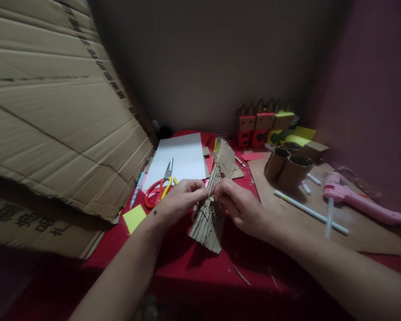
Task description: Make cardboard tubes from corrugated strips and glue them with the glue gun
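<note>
Between my hands is a strip of corrugated cardboard, tilted over the near part of the red-covered table. Its ridges are bared, and the surface is torn near the middle. My left hand is closed on the strip's left edge. From the other side, my right hand pinches at the torn middle, the fingertips of both hands close together. Just beyond my left hand lie scissors with red and yellow handles, their blades resting on a white sheet.
A large cardboard sheet leans at the left. On a board at the right are cardboard tubes, a pink glue gun and a white stick. Red and yellow paper figures stand behind. A yellow paper square lies left.
</note>
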Tool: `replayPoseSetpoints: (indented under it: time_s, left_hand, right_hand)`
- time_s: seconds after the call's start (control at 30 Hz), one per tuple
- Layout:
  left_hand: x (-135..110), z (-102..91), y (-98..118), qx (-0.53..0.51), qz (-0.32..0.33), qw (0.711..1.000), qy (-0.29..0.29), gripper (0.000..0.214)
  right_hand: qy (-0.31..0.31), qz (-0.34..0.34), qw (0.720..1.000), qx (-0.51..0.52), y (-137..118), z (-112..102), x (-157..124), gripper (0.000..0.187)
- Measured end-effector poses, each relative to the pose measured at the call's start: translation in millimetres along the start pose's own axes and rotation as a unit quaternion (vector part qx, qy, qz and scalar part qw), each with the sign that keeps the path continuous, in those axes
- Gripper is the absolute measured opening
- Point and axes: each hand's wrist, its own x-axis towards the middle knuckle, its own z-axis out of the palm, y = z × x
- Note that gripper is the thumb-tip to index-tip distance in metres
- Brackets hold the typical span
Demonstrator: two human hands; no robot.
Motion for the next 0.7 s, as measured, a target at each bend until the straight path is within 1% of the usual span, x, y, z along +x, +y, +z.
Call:
replayPoseSetpoints:
  time_s: [0.13, 0.23, 0.27, 0.37, 0.5, 0.63, 0.7]
  left_hand:
    - [0, -0.3, -2, 0.004, 0.026, 1.000, -0.008, 0.024]
    - [1, -0.7, -4, -0.005, 0.030, 0.999, -0.020, 0.019]
    - [2, -0.7, -5, -0.008, 0.029, 0.999, -0.024, 0.017]
    - [2, -0.1, -5, -0.014, 0.029, 0.999, -0.024, 0.017]
    - [1, 2.3, -4, -0.009, 0.025, 1.000, -0.014, 0.018]
    - [0, 3.2, -4, -0.008, 0.002, 0.999, -0.031, 0.019]
    - [1, 2.1, -4, -0.017, 0.008, 1.000, -0.006, 0.019]
  right_hand:
    - [-0.032, -0.008, 0.999, -0.017, 2, 0, 2, 0.025]
    - [-0.033, -0.019, 0.998, -0.055, 8, 5, 3, 0.013]
    - [-0.032, -0.026, 0.997, -0.068, 10, 7, 4, 0.012]
    - [-0.034, -0.064, 0.992, -0.100, 14, 9, 4, 0.016]
    - [-0.030, -0.109, 0.982, -0.154, 12, 7, 2, 0.019]
    - [-0.045, -0.091, 0.981, -0.163, 9, 4, 0, 0.021]
    - [-0.045, -0.077, 0.984, -0.155, 9, 3, -2, 0.021]
